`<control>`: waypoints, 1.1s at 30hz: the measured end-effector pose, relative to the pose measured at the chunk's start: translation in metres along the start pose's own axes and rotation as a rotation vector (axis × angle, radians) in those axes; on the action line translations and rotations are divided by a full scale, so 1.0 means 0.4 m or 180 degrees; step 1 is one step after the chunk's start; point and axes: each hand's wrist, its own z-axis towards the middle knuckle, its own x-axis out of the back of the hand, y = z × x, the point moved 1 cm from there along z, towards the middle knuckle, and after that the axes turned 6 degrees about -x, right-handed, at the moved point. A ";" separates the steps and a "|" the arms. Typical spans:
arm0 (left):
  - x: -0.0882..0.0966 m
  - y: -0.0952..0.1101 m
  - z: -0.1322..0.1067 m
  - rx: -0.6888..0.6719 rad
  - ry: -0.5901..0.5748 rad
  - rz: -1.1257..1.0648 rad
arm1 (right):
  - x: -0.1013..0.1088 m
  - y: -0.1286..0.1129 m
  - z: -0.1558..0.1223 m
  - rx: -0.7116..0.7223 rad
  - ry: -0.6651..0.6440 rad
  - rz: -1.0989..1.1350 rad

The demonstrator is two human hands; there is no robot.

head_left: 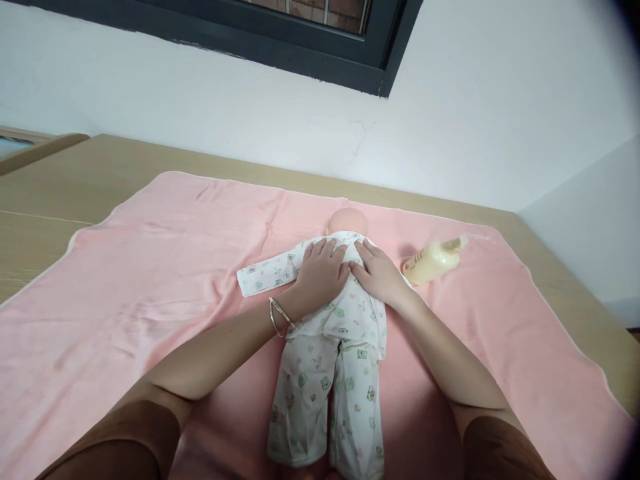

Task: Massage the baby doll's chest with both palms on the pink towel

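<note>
A baby doll (357, 313) in white printed pyjamas lies stretched out on a pink blanket (200, 233), its head at the far end. My left hand (321, 272) rests flat on the upper left of the doll's torso, fingers extended, with a bangle on the wrist. On the upper right of the torso, my right hand (381, 272) lies flat too, its fingers spread. The two thumbs point toward each other over the cloth. One sleeve (267, 272) reaches out to the left; the other is mostly hidden behind my right hand and forearm.
Just right of the doll, a pale yellow pump bottle (434, 261) stands on the blanket. Underneath is a wooden table (135, 157), its far edge against a white wall (450, 120). Above is a dark window frame (300, 50).
</note>
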 end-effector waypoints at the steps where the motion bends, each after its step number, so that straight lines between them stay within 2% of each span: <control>1: 0.003 0.002 -0.001 -0.0051 0.0005 0.0031 | 0.003 -0.005 -0.005 0.0000 0.0006 -0.0008; 5: 0.017 0.018 -0.009 -0.0130 0.0026 0.0201 | 0.015 -0.036 -0.045 0.0066 0.0040 -0.0211; 9: 0.031 0.028 -0.014 0.0049 0.0093 0.0287 | 0.020 -0.057 -0.071 -0.0090 0.0087 -0.0372; 12: 0.027 0.011 -0.005 0.0215 0.0025 0.0132 | 0.014 -0.045 -0.051 -0.0375 0.0145 -0.0270; 17: -0.002 -0.025 0.013 0.0158 -0.0093 -0.0202 | -0.002 -0.016 -0.006 -0.0409 0.0065 -0.0149; 20: -0.003 -0.015 0.011 -0.0010 -0.0055 -0.0063 | -0.002 -0.027 -0.017 -0.0408 0.0097 -0.0240; 24: 0.025 0.015 0.002 -0.0194 -0.0028 0.0151 | 0.004 -0.064 -0.062 -0.0274 0.0187 -0.0499; 29: 0.054 0.002 0.009 0.0182 -0.0209 -0.0081 | 0.002 -0.070 -0.071 -0.0407 0.0250 -0.0443; 33: 0.028 -0.033 0.019 0.0230 -0.0174 -0.0313 | -0.012 -0.038 -0.028 -0.0488 0.0235 -0.0228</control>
